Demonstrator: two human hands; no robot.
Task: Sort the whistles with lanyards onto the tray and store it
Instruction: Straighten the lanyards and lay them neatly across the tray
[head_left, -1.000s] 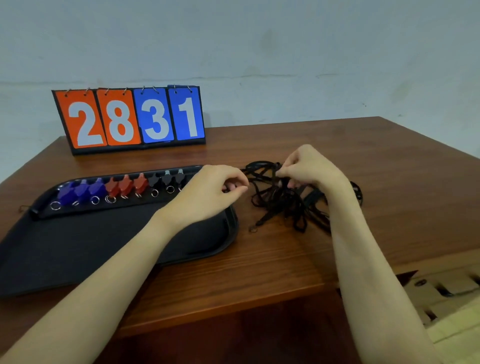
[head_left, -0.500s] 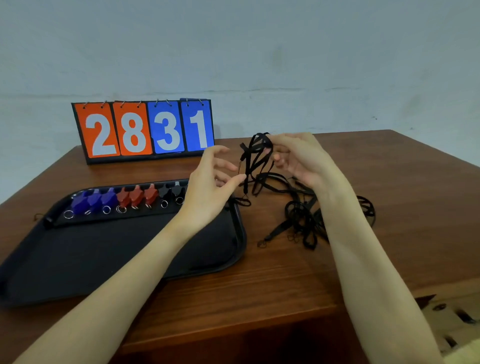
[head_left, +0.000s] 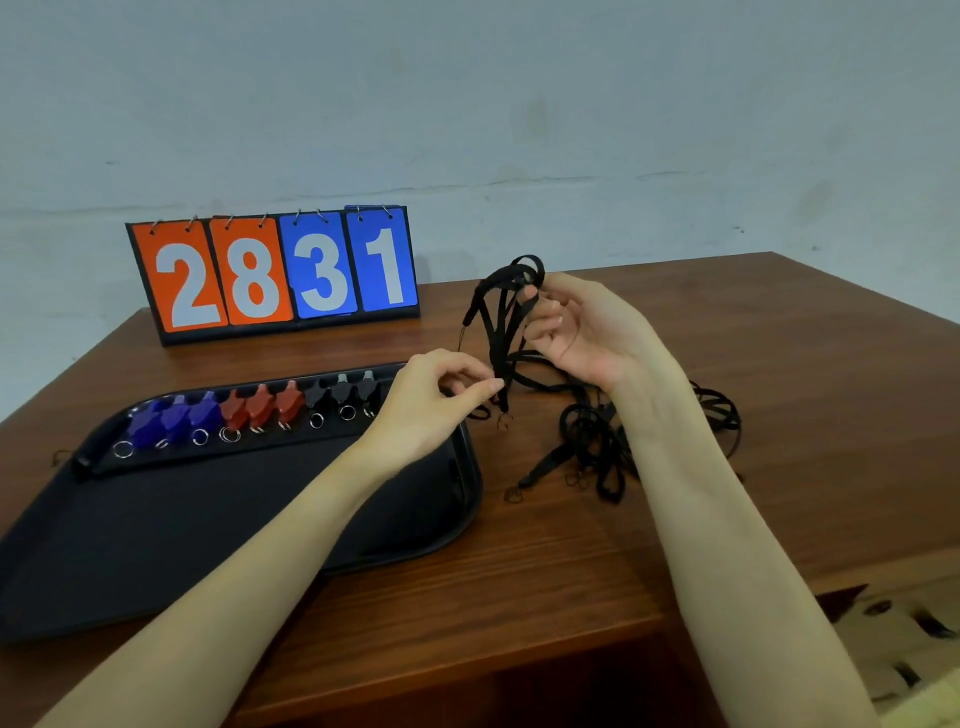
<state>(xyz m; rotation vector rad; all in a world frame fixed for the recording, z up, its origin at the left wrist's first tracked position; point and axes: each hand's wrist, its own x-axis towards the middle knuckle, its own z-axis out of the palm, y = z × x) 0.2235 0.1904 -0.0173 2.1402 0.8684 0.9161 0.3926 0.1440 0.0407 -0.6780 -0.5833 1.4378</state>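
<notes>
Nine whistles (head_left: 260, 410) sit sorted on the tray (head_left: 260, 519), none with lanyards; right hand (head_left: 582, 332) grips a lanyard (head_left: 501, 322), left hand (head_left: 436, 400) pinches its end.

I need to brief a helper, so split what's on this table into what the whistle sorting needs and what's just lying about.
Needed for the job:
- tray
- whistles in a row along its far edge
- lanyards, tangled in a pile beside the tray
- lanyard held up by the right hand, left hand pinching its lower end

Just lying about:
- scoreboard reading 2831
</notes>
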